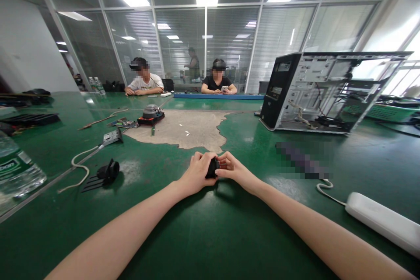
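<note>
A small black object [211, 169] is held between both hands over the green tabletop [210, 236], in the middle of the head view. My left hand [197, 172] wraps round its left side, fingers curled over the far edge. From the right, the fingertips and thumb of my right hand [232, 169] pinch its right side, where a small greyish part shows. What exactly the object is cannot be made out. Just beyond the hands lies a bare beige patch [197, 129] of the table surface.
An open computer case [308, 92] stands at the right, a white power strip [383, 221] nearer. At the left are a black part with prongs [106, 173], a metal bracket [112, 137], a heatsink with fan [151, 114] and a large bottle [16, 166]. Two people sit across the table.
</note>
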`<state>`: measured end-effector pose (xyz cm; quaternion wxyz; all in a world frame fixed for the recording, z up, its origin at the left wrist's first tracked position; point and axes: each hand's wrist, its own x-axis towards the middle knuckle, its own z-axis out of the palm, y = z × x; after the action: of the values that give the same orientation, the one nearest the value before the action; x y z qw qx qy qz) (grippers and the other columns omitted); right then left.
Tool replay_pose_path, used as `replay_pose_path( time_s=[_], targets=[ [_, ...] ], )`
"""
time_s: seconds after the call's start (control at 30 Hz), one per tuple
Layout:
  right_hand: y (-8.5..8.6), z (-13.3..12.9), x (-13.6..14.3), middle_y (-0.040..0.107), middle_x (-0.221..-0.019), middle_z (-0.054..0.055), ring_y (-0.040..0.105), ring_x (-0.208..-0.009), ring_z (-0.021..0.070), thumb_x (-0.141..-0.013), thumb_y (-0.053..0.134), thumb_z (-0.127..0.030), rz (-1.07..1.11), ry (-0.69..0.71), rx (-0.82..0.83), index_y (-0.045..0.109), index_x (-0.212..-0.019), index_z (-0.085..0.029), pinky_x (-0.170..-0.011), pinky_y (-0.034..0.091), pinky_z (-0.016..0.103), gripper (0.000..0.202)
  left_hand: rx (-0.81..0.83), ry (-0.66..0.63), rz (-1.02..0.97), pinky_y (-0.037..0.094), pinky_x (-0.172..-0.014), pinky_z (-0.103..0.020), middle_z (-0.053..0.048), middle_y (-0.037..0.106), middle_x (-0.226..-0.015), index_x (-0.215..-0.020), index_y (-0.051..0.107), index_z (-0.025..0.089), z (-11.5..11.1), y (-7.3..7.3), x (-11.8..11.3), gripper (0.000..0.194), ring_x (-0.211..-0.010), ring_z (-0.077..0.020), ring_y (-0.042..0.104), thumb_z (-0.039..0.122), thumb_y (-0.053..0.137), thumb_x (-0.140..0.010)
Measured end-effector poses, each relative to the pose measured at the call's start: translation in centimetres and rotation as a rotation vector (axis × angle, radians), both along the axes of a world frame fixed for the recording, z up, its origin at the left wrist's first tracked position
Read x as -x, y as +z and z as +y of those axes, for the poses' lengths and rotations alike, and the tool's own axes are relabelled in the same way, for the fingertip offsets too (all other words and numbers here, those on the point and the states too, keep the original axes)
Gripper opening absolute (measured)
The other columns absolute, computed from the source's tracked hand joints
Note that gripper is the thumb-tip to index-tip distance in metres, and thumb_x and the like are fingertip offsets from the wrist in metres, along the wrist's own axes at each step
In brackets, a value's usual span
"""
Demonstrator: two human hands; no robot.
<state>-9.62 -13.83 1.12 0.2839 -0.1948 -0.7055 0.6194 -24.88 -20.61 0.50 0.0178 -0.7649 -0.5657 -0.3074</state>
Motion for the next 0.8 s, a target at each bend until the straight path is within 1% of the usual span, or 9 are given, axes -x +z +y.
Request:
replay_pose_path(
  time_s=[0.13,0.3,0.4,0.47,0.53,0.7,0.8],
  targets=[
    [-0.4,-0.1,0.4,0.055,-0.081,-0.001,0.053,-0.078,0.0128,-0.067,0.059,-0.036,0.016,-0.074,0.010,0.046,-0.082,-0.020,-0.075,0.040,0.031,0.026,0.002,0.002,0.004,0.031,-0.078,-0.037,-0.004,0.047,-0.106,-0.110,0.034,0.024,0.0,0.1,0.0,0.056,-0.089,-0.0218,0.036,0.025,0.062,-0.061],
    [-1.1,0.4,0.6,0.054,-0.091,0.002,0.052,-0.084,0.0139,-0.067,0.060,-0.035,-0.019,-0.108,-0.001,0.048,-0.089,-0.019,-0.079,0.040,0.033,0.030,-0.001,0.005,0.016,0.031,-0.079,-0.037,-0.004,0.047,-0.106,-0.110,0.035,0.023,0.0,0.1,0.0,0.055,-0.089,-0.0217,0.036,0.025,0.062,-0.061],
    [-0.8,0.5,0.3,0.054,-0.089,0.001,0.052,-0.083,0.0140,-0.065,0.062,-0.032,-0.017,-0.043,-0.006,0.047,-0.088,-0.020,-0.078,0.040,0.033,0.030,-0.004,0.003,0.020,0.031,-0.078,-0.037,-0.003,0.047,-0.107,-0.109,0.035,0.023,0.0,0.1,0.0,0.054,-0.088,-0.0215,0.036,0.025,0.062,-0.062],
    [-0.5,0.3,0.1,0.055,-0.085,0.000,0.052,-0.082,0.0141,-0.061,0.066,-0.030,-0.002,0.015,0.001,0.045,-0.087,-0.021,-0.075,0.041,0.032,0.034,-0.002,0.001,0.019,0.031,-0.078,-0.036,-0.003,0.047,-0.106,-0.109,0.035,0.023,-0.1,0.1,-0.1,0.052,-0.088,-0.0211,0.036,0.025,0.061,-0.063],
    [-0.2,0.1,0.0,0.055,-0.083,-0.001,0.052,-0.081,0.0140,-0.059,0.067,-0.029,0.006,0.038,0.006,0.044,-0.086,-0.021,-0.074,0.041,0.032,0.037,-0.002,0.002,0.017,0.031,-0.078,-0.036,-0.003,0.047,-0.105,-0.108,0.035,0.023,-0.1,0.1,-0.1,0.052,-0.088,-0.0210,0.036,0.025,0.060,-0.063],
    [-0.4,-0.1,0.4,0.054,-0.083,0.000,0.052,-0.079,0.0128,-0.066,0.060,-0.037,0.014,-0.063,0.017,0.046,-0.085,-0.021,-0.076,0.040,0.031,0.028,0.003,0.002,0.014,0.031,-0.079,-0.037,-0.004,0.047,-0.106,-0.109,0.034,0.023,-0.1,0.1,0.0,0.056,-0.089,-0.0216,0.036,0.024,0.062,-0.061],
    [-0.8,0.1,0.7,0.054,-0.084,0.000,0.052,-0.079,0.0131,-0.066,0.060,-0.037,-0.008,-0.110,0.012,0.046,-0.087,-0.020,-0.076,0.040,0.031,0.029,0.005,0.007,0.012,0.031,-0.078,-0.037,-0.004,0.047,-0.106,-0.109,0.034,0.023,0.0,0.1,0.0,0.056,-0.089,-0.0218,0.036,0.024,0.062,-0.061]
  ],
)
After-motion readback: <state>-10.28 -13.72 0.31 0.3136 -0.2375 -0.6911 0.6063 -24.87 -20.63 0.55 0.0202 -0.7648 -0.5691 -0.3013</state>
